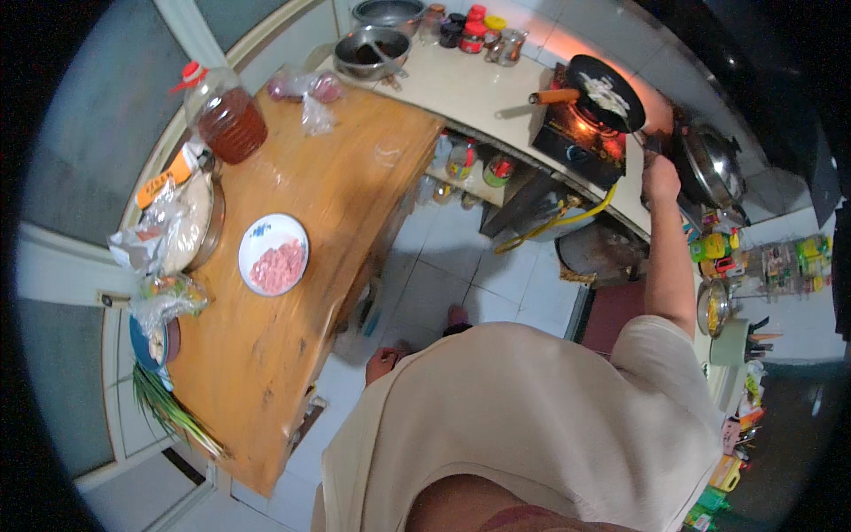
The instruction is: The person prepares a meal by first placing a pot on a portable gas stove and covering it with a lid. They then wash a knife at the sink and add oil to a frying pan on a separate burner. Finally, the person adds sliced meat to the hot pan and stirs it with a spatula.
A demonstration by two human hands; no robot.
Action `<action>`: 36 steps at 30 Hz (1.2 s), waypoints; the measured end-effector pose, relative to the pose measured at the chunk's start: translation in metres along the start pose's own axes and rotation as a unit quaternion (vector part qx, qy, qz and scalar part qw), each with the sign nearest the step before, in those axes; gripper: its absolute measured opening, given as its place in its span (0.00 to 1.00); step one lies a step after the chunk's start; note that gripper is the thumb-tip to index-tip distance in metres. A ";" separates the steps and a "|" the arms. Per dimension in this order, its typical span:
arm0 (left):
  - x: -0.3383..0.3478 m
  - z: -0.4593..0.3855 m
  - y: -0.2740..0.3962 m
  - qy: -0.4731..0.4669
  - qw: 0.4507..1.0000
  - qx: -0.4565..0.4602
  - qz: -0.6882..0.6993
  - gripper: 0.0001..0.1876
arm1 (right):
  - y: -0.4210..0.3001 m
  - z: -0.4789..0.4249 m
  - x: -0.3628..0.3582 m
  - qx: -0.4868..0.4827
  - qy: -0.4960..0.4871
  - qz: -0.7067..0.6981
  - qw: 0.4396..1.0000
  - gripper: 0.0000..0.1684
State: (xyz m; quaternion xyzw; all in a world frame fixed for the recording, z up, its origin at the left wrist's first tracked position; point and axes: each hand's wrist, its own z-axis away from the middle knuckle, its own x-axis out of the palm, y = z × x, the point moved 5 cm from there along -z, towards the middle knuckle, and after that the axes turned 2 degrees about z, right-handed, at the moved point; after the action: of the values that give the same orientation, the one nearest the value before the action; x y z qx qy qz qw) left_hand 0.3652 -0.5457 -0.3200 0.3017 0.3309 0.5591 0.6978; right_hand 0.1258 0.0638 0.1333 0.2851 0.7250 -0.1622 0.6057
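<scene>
My right hand (660,178) is closed around the dark handle of a cooking utensil, whose thin metal shaft reaches up into the black wok (621,90). Pale sliced food (604,93) lies in the wok, which sits over the glowing gas stove (578,149); its wooden handle (555,97) points left. Low beside my body hangs my left hand (382,364), partly hidden by my shirt, so its fingers are unclear. On the wooden table (266,359) to the left, a white bowl (274,254) holds pink cut raw meat (278,267).
A jug of reddish-brown liquid (233,126), bagged food (189,219) and green onions (173,409) line the table's far side. Metal bowls (372,53) and jars (472,36) stand on the counter. A large lidded pan (715,166) is right of the stove; a yellow hose (565,219) hangs below.
</scene>
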 end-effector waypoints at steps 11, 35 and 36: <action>-0.009 0.068 -0.002 0.133 0.991 -0.034 -0.002 0.12 | -0.025 -0.143 0.064 0.025 -0.026 0.011 0.999 0.18; -0.050 0.052 -0.015 0.170 0.984 0.024 -0.042 0.10 | -0.035 -0.100 0.040 0.027 -0.034 0.038 0.998 0.18; -0.047 0.047 -0.017 0.183 0.983 0.009 -0.007 0.10 | -0.031 -0.113 0.043 0.052 -0.040 0.039 0.997 0.18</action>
State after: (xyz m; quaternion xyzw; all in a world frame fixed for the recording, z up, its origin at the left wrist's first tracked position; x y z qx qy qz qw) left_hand 0.4054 -0.5974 -0.2998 0.1980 0.4597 0.5968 0.6272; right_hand 0.0138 0.1147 0.1123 0.3378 0.6787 -0.1871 0.6247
